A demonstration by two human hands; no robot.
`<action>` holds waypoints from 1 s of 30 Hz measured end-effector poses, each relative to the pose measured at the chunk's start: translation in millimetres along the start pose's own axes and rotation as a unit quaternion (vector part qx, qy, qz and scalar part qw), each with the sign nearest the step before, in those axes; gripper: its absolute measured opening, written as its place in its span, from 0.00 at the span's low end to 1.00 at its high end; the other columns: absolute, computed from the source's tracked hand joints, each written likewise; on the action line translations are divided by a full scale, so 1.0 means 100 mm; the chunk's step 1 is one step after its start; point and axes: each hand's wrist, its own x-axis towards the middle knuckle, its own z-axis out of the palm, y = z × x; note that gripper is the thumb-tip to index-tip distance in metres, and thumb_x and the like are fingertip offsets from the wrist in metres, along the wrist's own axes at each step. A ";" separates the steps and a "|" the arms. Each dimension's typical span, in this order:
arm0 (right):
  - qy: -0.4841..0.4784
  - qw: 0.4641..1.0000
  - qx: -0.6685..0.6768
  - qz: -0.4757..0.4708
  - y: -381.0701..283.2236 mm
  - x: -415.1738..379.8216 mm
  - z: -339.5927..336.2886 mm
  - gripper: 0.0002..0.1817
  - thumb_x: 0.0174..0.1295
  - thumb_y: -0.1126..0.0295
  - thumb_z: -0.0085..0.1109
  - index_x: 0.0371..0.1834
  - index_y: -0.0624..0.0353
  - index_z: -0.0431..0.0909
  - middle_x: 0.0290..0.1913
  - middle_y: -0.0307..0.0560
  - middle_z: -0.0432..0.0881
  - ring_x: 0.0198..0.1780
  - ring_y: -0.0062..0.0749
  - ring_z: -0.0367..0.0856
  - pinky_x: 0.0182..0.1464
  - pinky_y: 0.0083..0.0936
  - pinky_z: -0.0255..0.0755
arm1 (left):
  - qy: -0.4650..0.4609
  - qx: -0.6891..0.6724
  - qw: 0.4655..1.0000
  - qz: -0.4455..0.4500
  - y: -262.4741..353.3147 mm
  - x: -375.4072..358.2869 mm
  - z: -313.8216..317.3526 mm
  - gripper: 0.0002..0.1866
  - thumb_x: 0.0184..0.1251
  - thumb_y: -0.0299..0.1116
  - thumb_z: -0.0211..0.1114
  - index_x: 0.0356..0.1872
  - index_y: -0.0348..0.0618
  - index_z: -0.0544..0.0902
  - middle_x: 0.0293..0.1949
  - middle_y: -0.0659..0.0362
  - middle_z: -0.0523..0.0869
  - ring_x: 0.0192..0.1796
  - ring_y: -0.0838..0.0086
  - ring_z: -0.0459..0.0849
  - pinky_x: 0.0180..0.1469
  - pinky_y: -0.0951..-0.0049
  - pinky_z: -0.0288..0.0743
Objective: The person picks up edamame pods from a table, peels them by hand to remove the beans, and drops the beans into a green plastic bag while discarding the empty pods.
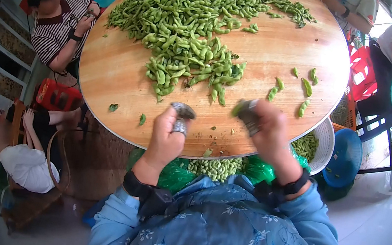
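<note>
A large heap of green bean pods (187,16) lies on the round wooden table (117,69). My left hand (169,131), with grey wrappings on thumb and finger, is curled closed near the table's front edge; what it holds, if anything, is too small to tell. To its right my right hand (264,125) is pinched closed, blurred, with a green pod (237,109) at its fingertips. Loose pods (306,87) lie scattered beyond my right hand. Below the table edge, pale shelled beans (214,168) sit in a green plastic bag (258,169).
A white basket (324,145) of pods and a blue basket (346,157) stand at the right. One person in a striped shirt (59,31) sits at the table's left side. Another person (30,165) sits lower left, near a red stool (59,96). More people are at the back and right.
</note>
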 end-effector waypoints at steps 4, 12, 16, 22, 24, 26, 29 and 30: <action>0.104 0.981 -0.149 0.071 0.43 -0.03 -0.70 0.04 0.53 0.79 0.55 0.32 0.64 0.76 0.23 0.48 0.78 0.26 0.27 0.75 0.30 0.23 0.69 | 0.073 0.256 0.961 0.075 -0.20 -0.09 -0.19 0.05 0.55 0.21 0.52 0.31 0.36 0.76 0.28 0.51 0.77 0.31 0.60 0.77 0.33 0.66 0.71; 0.164 0.954 -0.234 0.089 0.37 -0.13 -1.00 0.11 0.54 0.77 0.55 0.41 0.63 0.75 0.25 0.48 0.78 0.26 0.23 0.74 0.30 0.20 0.67 | -0.010 0.457 0.870 0.185 -0.11 -0.32 0.30 0.12 0.48 0.34 0.66 0.29 0.37 0.77 0.28 0.54 0.76 0.31 0.59 0.77 0.32 0.66 0.71; 0.074 0.993 -0.047 0.083 0.43 -0.14 -0.49 0.12 0.51 0.77 0.59 0.40 0.63 0.75 0.28 0.52 0.77 0.29 0.34 0.77 0.32 0.25 0.69 | -0.116 0.318 0.888 0.312 -0.25 -0.43 0.26 0.11 0.40 0.31 0.69 0.26 0.39 0.78 0.29 0.54 0.78 0.29 0.61 0.78 0.30 0.67 0.72; -0.229 0.969 -0.067 -0.064 -0.01 -0.13 0.44 0.10 0.44 0.79 0.55 0.33 0.64 0.73 0.29 0.56 0.74 0.35 0.51 0.73 0.38 0.38 0.69 | -0.012 0.283 0.914 0.290 0.08 -0.16 0.01 0.06 0.45 0.25 0.65 0.27 0.40 0.79 0.29 0.54 0.81 0.26 0.63 0.78 0.28 0.69 0.73; -0.256 0.963 -0.056 -0.061 -0.01 -0.08 0.47 0.08 0.44 0.78 0.54 0.31 0.64 0.73 0.30 0.57 0.74 0.36 0.51 0.74 0.38 0.38 0.69 | 0.026 0.282 0.927 0.245 0.09 0.06 -0.06 0.05 0.48 0.25 0.64 0.28 0.39 0.79 0.29 0.52 0.81 0.26 0.62 0.78 0.28 0.69 0.73; -0.193 0.977 -0.077 -0.040 0.14 0.01 0.27 0.07 0.46 0.77 0.55 0.31 0.65 0.74 0.30 0.56 0.74 0.35 0.50 0.74 0.37 0.36 0.70 | 0.066 0.278 0.937 0.199 0.03 0.29 -0.14 0.04 0.50 0.25 0.63 0.29 0.38 0.79 0.28 0.51 0.81 0.27 0.61 0.79 0.29 0.69 0.73; 0.012 0.992 0.082 0.095 0.44 0.00 0.03 0.06 0.51 0.75 0.58 0.31 0.65 0.74 0.28 0.54 0.74 0.32 0.47 0.75 0.33 0.30 0.70 | 0.058 0.226 0.965 0.123 -0.16 0.64 -0.19 0.05 0.51 0.25 0.63 0.30 0.36 0.79 0.27 0.48 0.81 0.28 0.60 0.80 0.29 0.67 0.73; -0.031 0.991 -0.071 0.110 0.31 0.06 -0.17 0.07 0.53 0.73 0.59 0.33 0.65 0.75 0.27 0.52 0.74 0.31 0.45 0.76 0.32 0.28 0.69 | 0.047 0.244 0.957 0.152 -0.23 0.77 -0.18 0.06 0.52 0.23 0.62 0.32 0.36 0.79 0.25 0.51 0.81 0.27 0.68 0.79 0.29 0.73 0.72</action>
